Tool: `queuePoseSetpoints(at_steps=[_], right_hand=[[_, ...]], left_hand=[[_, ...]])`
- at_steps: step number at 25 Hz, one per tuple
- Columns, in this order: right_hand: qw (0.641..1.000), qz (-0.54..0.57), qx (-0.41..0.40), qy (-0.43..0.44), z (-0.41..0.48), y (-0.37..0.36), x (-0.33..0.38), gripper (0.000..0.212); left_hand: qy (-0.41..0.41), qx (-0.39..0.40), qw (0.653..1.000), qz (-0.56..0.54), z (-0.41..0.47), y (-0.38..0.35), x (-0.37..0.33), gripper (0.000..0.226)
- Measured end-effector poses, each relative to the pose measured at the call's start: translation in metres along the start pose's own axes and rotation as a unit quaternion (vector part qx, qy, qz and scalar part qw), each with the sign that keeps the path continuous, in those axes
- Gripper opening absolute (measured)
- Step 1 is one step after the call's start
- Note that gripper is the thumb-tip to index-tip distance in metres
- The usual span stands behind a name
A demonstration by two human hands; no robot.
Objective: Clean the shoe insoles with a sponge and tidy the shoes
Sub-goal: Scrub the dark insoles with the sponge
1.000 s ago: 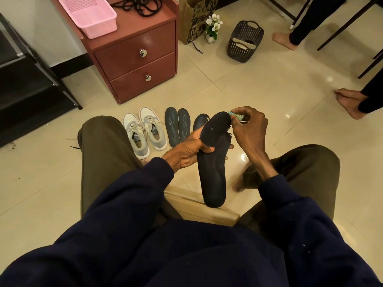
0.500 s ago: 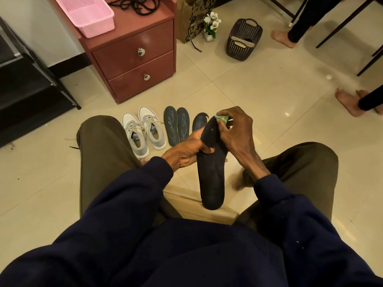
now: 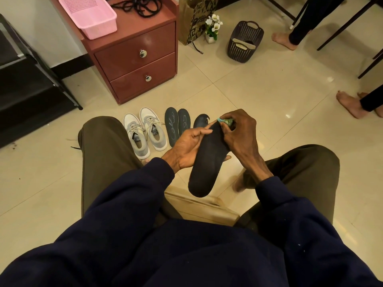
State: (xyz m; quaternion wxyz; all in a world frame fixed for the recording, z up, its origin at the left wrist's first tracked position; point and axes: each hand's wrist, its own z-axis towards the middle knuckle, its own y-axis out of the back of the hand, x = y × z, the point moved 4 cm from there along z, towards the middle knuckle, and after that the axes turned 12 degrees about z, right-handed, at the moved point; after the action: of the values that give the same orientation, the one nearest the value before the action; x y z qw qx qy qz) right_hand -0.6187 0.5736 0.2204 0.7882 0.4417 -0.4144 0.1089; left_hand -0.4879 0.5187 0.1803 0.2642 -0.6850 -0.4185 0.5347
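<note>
A black insole [image 3: 207, 160] is held upright between my knees. My left hand [image 3: 186, 146] grips its left edge near the middle. My right hand [image 3: 238, 135] pinches a small green sponge [image 3: 226, 121] against the insole's top edge. On the floor ahead stand a pair of grey-white sneakers [image 3: 143, 134], two dark insoles [image 3: 177, 125] lying side by side, and another black insole [image 3: 201, 120] partly hidden behind my hands.
A red two-drawer cabinet [image 3: 136, 59] with a pink basket [image 3: 91, 15] and black laces stands ahead. A black rack [image 3: 27, 85] is at the left. A dark basket [image 3: 244, 41], a paper bag, a flower pot and other people's bare feet [image 3: 350, 103] are around.
My right hand with the sponge slid left across the insole's top, then back a little to the right. My left hand shifted its hold, the thumb now along the insole's edge.
</note>
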Motion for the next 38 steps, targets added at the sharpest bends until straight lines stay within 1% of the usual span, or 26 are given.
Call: queuePoseSetpoints(at_steps=[2,4,6,7,9,10,11,12,14,15,16,19,20,21,22,24,26,27,30,31,32,33,35,36,37,38], right_hand=[[1.0,-0.007,0.0,-0.001,-0.003,-0.005,0.004,0.013],[1.0,-0.016,-0.01,-0.01,-0.002,-0.005,0.003,0.013],[1.0,-0.001,0.013,-0.009,-0.002,-0.006,0.008,0.012],[0.998,0.022,0.057,0.002,-0.004,-0.009,0.015,0.011],[0.982,0.063,0.178,0.023,-0.011,-0.021,0.03,0.01],[0.976,0.063,0.205,0.033,-0.014,-0.025,0.033,0.01],[0.979,0.047,0.192,0.042,-0.012,-0.025,0.032,0.01],[0.987,0.025,0.153,0.041,-0.007,-0.022,0.025,0.008],[0.998,-0.018,0.067,0.009,0.001,-0.009,0.006,0.009],[0.999,-0.02,0.05,-0.007,0.001,-0.005,0.0,0.01],[0.998,-0.007,0.058,-0.008,0.0,-0.004,-0.001,0.011],[0.978,0.064,0.197,0.019,-0.013,-0.018,0.02,0.012],[0.972,0.075,0.221,0.026,-0.016,-0.021,0.024,0.012],[0.975,0.067,0.21,0.033,-0.015,-0.021,0.025,0.012],[0.984,0.047,0.171,0.031,-0.01,-0.018,0.019,0.011],[0.997,-0.007,0.075,-0.004,-0.001,-0.005,0.003,0.011],[0.999,-0.005,0.029,-0.027,-0.001,0.003,-0.003,0.012],[0.999,0.02,0.044,-0.016,-0.003,0.0,0.002,0.012],[0.979,0.095,0.18,0.019,-0.017,-0.021,0.026,0.013],[0.977,0.097,0.186,0.027,-0.017,-0.023,0.028,0.013],[0.984,0.086,0.156,0.028,-0.014,-0.022,0.024,0.012],[0.992,0.064,0.106,0.018,-0.009,-0.017,0.017,0.011],[0.999,0.022,0.016,-0.017,-0.001,-0.003,0.003,0.01],[0.999,0.02,-0.005,-0.027,-0.002,0.0,0.0,0.01],[0.999,0.03,0.0,-0.026,-0.003,0.0,0.002,0.01],[0.998,0.045,0.033,-0.014,-0.005,-0.005,0.008,0.01]], left_hand=[[0.001,0.0,1.0,-0.026,0.003,-0.001,0.003,0.045],[0.006,-0.006,1.0,-0.022,0.004,0.002,0.005,0.051],[0.01,-0.039,0.999,-0.018,0.004,0.007,0.003,0.054],[0.007,-0.066,0.998,-0.02,0.004,0.011,0.001,0.054],[-0.003,-0.118,0.993,-0.025,0.003,0.018,-0.003,0.052],[-0.004,-0.131,0.991,-0.024,0.002,0.019,-0.005,0.051],[0.001,-0.131,0.991,-0.019,0.002,0.019,-0.006,0.051],[0.009,-0.117,0.993,-0.012,0.001,0.016,-0.005,0.055],[0.038,-0.078,0.996,0.009,0.003,0.015,0.001,0.065],[0.046,-0.066,0.997,0.018,0.003,0.016,0.004,0.068],[0.047,-0.058,0.997,0.022,0.003,0.015,0.005,0.067],[0.028,-0.104,0.994,0.023,0.002,0.019,-0.001,0.052],[0.022,-0.115,0.993,0.02,0.001,0.02,-0.003,0.05],[0.017,-0.118,0.993,0.019,0.001,0.021,-0.003,0.05],[0.014,-0.114,0.993,0.022,0.0,0.021,-0.003,0.051],[0.021,-0.108,0.993,0.036,-0.001,0.016,-0.001,0.048],[0.03,-0.105,0.993,0.042,-0.002,0.013,-0.001,0.042],[0.028,-0.109,0.993,0.043,-0.003,0.013,-0.001,0.04],[0.024,-0.124,0.992,0.027,-0.003,0.019,-0.005,0.038],[0.026,-0.124,0.992,0.025,-0.003,0.02,-0.006,0.037],[0.027,-0.114,0.993,0.02,-0.004,0.019,-0.006,0.037],[0.032,-0.109,0.993,0.022,-0.004,0.017,-0.005,0.039],[0.037,-0.112,0.992,0.032,-0.005,0.013,-0.002,0.04],[0.036,-0.117,0.992,0.039,-0.006,0.012,-0.001,0.04],[0.035,-0.126,0.991,0.041,-0.005,0.013,-0.001,0.04],[0.033,-0.134,0.989,0.045,-0.006,0.013,-0.002,0.04]])
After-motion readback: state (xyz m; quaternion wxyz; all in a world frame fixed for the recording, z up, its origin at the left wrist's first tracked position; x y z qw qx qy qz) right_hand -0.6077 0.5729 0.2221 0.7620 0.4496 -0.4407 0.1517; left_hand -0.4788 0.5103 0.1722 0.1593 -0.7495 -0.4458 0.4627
